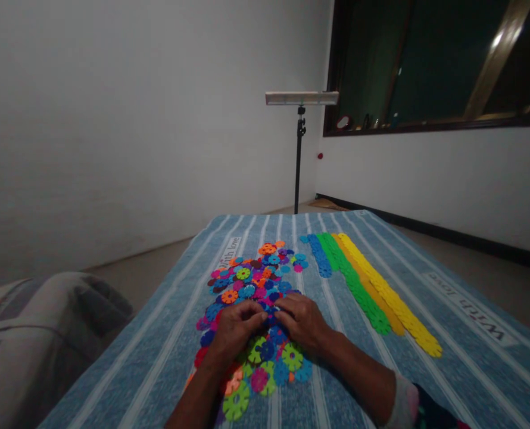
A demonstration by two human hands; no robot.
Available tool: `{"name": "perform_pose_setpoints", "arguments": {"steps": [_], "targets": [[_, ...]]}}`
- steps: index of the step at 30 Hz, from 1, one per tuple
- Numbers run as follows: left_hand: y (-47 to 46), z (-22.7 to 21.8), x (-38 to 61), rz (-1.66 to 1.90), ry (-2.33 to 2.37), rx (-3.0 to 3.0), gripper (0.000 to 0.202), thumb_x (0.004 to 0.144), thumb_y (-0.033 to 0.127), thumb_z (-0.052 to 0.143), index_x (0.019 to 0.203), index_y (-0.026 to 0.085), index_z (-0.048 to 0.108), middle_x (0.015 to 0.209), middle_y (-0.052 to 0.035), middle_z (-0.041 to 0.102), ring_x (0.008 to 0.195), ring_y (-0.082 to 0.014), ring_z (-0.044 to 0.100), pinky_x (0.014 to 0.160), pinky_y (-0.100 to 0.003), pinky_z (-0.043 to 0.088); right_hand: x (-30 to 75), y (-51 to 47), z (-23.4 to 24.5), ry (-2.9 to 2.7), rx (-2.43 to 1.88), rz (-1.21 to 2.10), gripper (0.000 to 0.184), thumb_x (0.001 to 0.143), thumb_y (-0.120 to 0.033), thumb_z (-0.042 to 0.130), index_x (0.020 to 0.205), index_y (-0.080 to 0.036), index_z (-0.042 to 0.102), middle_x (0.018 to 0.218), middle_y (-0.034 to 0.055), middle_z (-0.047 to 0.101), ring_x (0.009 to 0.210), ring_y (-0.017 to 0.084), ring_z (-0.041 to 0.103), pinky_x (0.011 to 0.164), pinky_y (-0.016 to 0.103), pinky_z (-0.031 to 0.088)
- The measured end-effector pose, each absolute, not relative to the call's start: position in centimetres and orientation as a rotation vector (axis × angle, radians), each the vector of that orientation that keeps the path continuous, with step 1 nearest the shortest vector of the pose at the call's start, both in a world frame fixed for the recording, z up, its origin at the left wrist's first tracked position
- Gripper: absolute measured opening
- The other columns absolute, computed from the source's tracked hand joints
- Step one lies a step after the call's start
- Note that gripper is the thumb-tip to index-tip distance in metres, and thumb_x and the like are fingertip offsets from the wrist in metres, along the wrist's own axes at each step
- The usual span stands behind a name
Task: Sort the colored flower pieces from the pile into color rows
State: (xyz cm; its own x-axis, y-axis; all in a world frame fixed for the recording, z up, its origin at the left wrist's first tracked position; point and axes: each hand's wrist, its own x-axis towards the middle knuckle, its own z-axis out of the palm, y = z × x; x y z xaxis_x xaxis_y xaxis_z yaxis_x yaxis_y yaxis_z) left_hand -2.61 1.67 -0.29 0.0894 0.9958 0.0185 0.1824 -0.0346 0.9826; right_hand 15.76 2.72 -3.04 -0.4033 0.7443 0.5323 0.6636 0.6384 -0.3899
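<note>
Over a heap of notched plastic discs point(247, 292) in many colours, my left hand point(238, 328) and my right hand point(304, 322) are close together. Both have their fingers pinched, thumbs and fingertips facing each other. Between them a dark blue notched disc point(271, 312) shows, partly covered by the fingertips. Whether it is one disc or more than one is hard to tell. Lime green discs point(292, 356) and a pink disc point(259, 379) lie just below the hands.
To the right, overlapping discs lie in long rows: a short blue row point(320, 256), a green row point(358, 292), an orange row point(383, 304) and a yellow row point(394, 301). A striped blue cloth point(158, 333) covers the table. Beyond it stands a lamp on a pole point(298, 155).
</note>
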Motion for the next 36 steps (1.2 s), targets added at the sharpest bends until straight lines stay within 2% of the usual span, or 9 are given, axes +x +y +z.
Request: {"name": "perform_pose_setpoints", "arguments": {"steps": [5, 11, 16, 21, 31, 36], "targets": [[1.5, -0.3, -2.3, 1.044, 1.249, 1.478, 0.024, 0.061, 0.038, 0.076, 0.061, 0.015, 0.067, 0.057, -0.0021, 0.064, 0.055, -0.0137, 0.056, 0.056, -0.025, 0.045, 15.7, 2.6, -3.1, -2.151, -1.075, 0.281, 0.016, 0.089, -0.017, 0.056, 0.086, -0.020, 0.072, 0.081, 0.0040, 0.070, 0.079, 0.017, 0.063, 0.073, 0.027, 0.046], [1.4, -0.3, -2.3, 1.050, 1.242, 1.415, 0.022, 0.061, 0.036, 0.074, 0.062, 0.015, 0.067, 0.057, -0.0020, 0.065, 0.055, -0.0138, 0.058, 0.056, -0.025, 0.045, 17.5, 4.2, -2.9, -2.078, -1.035, 0.365, 0.019, 0.088, -0.017, 0.055, 0.084, -0.021, 0.073, 0.082, 0.0026, 0.071, 0.078, 0.015, 0.063, 0.075, 0.024, 0.046], [1.5, -0.2, -2.7, 1.091, 1.238, 1.355, 0.025, 0.060, 0.038, 0.074, 0.062, 0.015, 0.065, 0.054, -0.0028, 0.066, 0.052, -0.0149, 0.060, 0.054, -0.025, 0.045, 22.7, 7.3, -2.4, -1.990, -1.332, 0.130, 0.021, 0.089, -0.018, 0.054, 0.083, -0.021, 0.074, 0.084, 0.0048, 0.070, 0.084, 0.018, 0.063, 0.077, 0.027, 0.045], [1.6, -0.3, -2.8, 1.098, 1.229, 1.354, 0.024, 0.060, 0.038, 0.074, 0.061, 0.015, 0.065, 0.053, -0.0025, 0.066, 0.050, -0.0150, 0.061, 0.052, -0.025, 0.046, 27.1, 8.9, -2.3, -1.958, -1.726, -0.099, 0.027, 0.093, -0.020, 0.049, 0.089, -0.021, 0.076, 0.093, 0.0067, 0.071, 0.092, 0.018, 0.062, 0.079, 0.027, 0.042], [1.3, 0.1, -2.7, 1.085, 1.272, 1.371, 0.023, 0.058, 0.038, 0.072, 0.058, 0.016, 0.064, 0.052, -0.0021, 0.065, 0.049, -0.0141, 0.059, 0.051, -0.024, 0.044, 27.2, 9.9, -2.2, -2.034, -1.918, -0.189, 0.031, 0.095, -0.023, 0.046, 0.084, -0.020, 0.074, 0.090, 0.0064, 0.069, 0.088, 0.018, 0.060, 0.070, 0.027, 0.035], [1.1, 0.3, -2.7, 1.074, 1.277, 1.380, 0.023, 0.059, 0.038, 0.071, 0.058, 0.016, 0.064, 0.051, -0.0024, 0.065, 0.048, -0.0142, 0.058, 0.050, -0.024, 0.042, 26.7, 10.1, -2.2, -2.066, -1.983, -0.248, 0.031, 0.095, -0.020, 0.045, 0.084, -0.019, 0.074, 0.090, 0.0088, 0.069, 0.087, 0.019, 0.061, 0.069, 0.028, 0.034]]}}
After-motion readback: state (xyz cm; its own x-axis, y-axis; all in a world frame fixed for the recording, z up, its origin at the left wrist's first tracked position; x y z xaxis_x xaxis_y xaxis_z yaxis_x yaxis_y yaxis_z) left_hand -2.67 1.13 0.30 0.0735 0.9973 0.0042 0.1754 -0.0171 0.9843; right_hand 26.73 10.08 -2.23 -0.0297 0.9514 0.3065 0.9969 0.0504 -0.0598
